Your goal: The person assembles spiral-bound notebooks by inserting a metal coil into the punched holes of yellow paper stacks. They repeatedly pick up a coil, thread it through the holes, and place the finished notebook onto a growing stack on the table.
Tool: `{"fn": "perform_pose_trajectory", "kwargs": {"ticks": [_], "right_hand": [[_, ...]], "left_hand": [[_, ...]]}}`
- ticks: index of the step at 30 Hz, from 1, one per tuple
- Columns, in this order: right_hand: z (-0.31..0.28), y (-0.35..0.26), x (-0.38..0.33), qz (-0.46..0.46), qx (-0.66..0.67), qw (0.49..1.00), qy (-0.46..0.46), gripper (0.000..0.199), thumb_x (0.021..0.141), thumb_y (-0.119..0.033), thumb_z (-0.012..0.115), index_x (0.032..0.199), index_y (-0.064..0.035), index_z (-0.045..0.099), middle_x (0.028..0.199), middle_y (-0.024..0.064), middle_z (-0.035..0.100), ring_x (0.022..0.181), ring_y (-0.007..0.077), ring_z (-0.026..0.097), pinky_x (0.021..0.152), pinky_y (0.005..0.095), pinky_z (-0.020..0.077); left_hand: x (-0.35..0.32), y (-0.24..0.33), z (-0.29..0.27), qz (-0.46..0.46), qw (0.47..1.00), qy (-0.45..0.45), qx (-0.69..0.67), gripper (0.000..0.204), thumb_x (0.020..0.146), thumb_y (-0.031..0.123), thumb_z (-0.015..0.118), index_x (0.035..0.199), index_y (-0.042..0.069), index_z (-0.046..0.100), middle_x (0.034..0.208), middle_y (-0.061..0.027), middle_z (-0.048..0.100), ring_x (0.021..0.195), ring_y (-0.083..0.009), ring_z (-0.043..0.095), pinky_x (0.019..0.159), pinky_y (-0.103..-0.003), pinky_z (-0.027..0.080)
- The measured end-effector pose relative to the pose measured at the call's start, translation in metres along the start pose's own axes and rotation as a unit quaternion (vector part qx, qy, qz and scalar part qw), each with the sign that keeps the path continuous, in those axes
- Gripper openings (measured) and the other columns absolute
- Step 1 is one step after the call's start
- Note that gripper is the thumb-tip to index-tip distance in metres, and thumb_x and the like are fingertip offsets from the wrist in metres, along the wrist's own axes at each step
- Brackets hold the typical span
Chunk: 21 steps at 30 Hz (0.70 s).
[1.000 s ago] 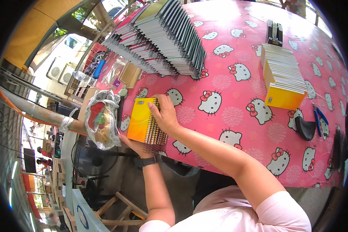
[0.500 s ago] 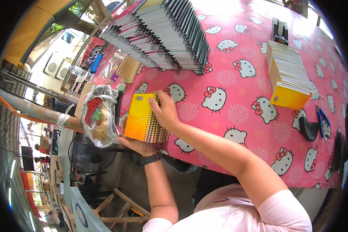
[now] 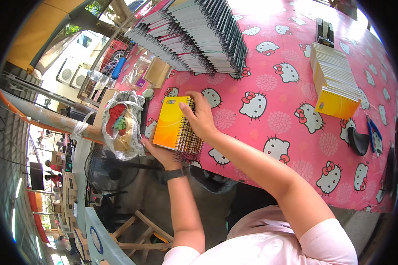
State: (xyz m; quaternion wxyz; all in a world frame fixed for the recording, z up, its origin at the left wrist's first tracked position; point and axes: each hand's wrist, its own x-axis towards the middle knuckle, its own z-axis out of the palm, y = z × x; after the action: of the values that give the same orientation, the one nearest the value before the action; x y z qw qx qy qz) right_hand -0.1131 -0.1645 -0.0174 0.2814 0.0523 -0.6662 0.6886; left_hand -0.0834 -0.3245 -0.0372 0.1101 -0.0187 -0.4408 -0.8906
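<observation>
A small stack of yellow-orange spiral notebooks rests at the near left edge of a table under a pink cartoon-cat cloth. My right hand lies on the stack's spiral side, fingers curled over its top corner. My left hand grips the stack from below at its near edge; a dark watch sits on that wrist. Both hands hold the stack together.
A long row of spiral notebooks lies fanned across the far table. Another yellow notebook pile stands at the right. A plastic bag with colourful items hangs left of the table. A black object lies near the right edge.
The view has shifted slightly; my hands and the notebook stack stay in the same grip at the table's edge, with the right hand's fingers a little higher on the top corner.
</observation>
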Motion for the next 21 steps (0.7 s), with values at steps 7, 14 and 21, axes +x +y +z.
{"fn": "perform_pose_trajectory", "kwargs": {"ticks": [7, 14, 21], "right_hand": [[-0.026, -0.02, -0.062, 0.232, 0.011, 0.963, -0.137, 0.098, 0.086, -0.058, 0.053, 0.144, 0.0081, 0.01, 0.146, 0.0344, 0.014, 0.138, 0.045, 0.012, 0.113, 0.0489, 0.0143], [-0.04, -0.044, -0.065, 0.283, 0.012, 0.953, -0.106, 0.122, 0.075, -0.074, 0.054, 0.146, 0.0031, -0.007, 0.151, 0.0317, -0.01, 0.142, 0.0414, -0.012, 0.114, 0.0477, -0.0002], [-0.108, -0.043, -0.067, 0.236, -0.003, 0.971, 0.033, 0.107, 0.083, -0.058, 0.056, 0.147, 0.0024, -0.005, 0.152, 0.0296, -0.008, 0.143, 0.0374, -0.01, 0.115, 0.0436, -0.0014]], "left_hand": [[0.015, 0.037, -0.011, -0.236, 0.961, -0.137, 0.039, 0.082, 0.091, 0.067, 0.032, 0.138, 0.0, 0.039, 0.136, -0.0123, 0.048, 0.125, -0.0253, 0.046, 0.106, -0.04, 0.033], [-0.018, 0.01, 0.03, -0.217, 0.961, -0.165, 0.056, 0.07, 0.096, 0.059, 0.031, 0.139, 0.003, 0.039, 0.137, -0.0115, 0.048, 0.125, -0.0244, 0.047, 0.105, -0.041, 0.035], [-0.029, -0.041, 0.099, -0.274, 0.938, -0.208, 0.044, 0.057, 0.096, 0.047, 0.04, 0.129, 0.003, 0.05, 0.126, -0.0112, 0.058, 0.117, -0.0234, 0.054, 0.101, -0.04, 0.039]]}}
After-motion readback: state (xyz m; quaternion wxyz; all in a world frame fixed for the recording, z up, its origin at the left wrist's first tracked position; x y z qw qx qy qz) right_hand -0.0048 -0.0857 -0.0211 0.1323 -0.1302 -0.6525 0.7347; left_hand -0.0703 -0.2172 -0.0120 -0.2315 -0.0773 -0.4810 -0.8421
